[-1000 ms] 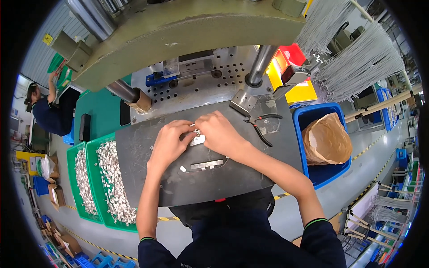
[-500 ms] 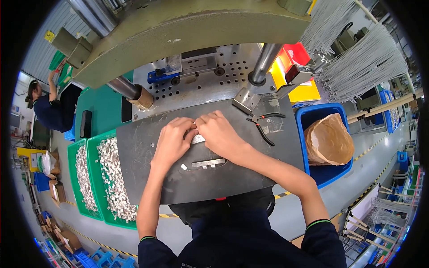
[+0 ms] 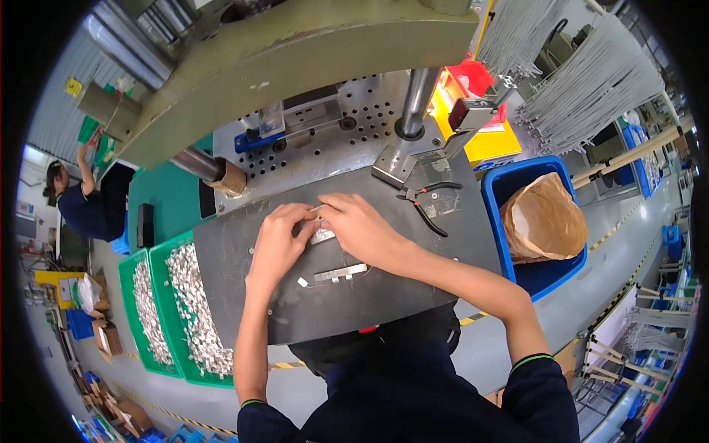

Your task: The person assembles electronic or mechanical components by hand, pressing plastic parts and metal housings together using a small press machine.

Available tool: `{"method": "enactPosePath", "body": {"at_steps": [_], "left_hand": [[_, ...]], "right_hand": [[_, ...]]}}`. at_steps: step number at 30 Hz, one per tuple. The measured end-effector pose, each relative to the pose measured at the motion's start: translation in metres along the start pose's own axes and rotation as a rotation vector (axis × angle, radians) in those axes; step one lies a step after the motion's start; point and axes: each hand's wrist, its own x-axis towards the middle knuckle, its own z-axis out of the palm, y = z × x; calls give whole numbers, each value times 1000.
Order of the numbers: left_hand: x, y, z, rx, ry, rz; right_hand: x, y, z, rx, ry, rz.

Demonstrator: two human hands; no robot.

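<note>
My left hand (image 3: 279, 238) and my right hand (image 3: 362, 232) meet over the dark work mat, fingertips bent in a pinch close together. Whatever is between the fingertips is too small and too covered to name. Just under them lies a silvery metal block (image 3: 322, 236), partly hidden by the fingers. Nearer to me, a narrow metal bar (image 3: 340, 274) rests on the mat with small pale tabs along its near edge. A small white piece (image 3: 302, 282) lies to its left. Pliers with dark handles (image 3: 430, 221) lie open to the right of my right hand.
Beyond the mat stands a press with a perforated metal plate (image 3: 317, 164) and steel columns (image 3: 418, 100). Green bins (image 3: 177, 325) of small metal pieces are at left. A blue bin (image 3: 504, 229) holding a paper bag (image 3: 543, 221) stands at right. Another person (image 3: 92, 210) works far left.
The view has shifted slightly. My right index finger has lifted and straightened a little, and a small gap shows between the two hands' fingertips. The bar, white piece and pliers stay put.
</note>
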Motion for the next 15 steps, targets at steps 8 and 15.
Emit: {"method": "enactPosePath", "body": {"at_steps": [8, 15], "left_hand": [[18, 36, 4, 128, -36, 96], [135, 29, 72, 144, -161, 486]], "right_hand": [[-96, 29, -73, -195, 240, 385], [-124, 67, -71, -278, 158, 303]]}}
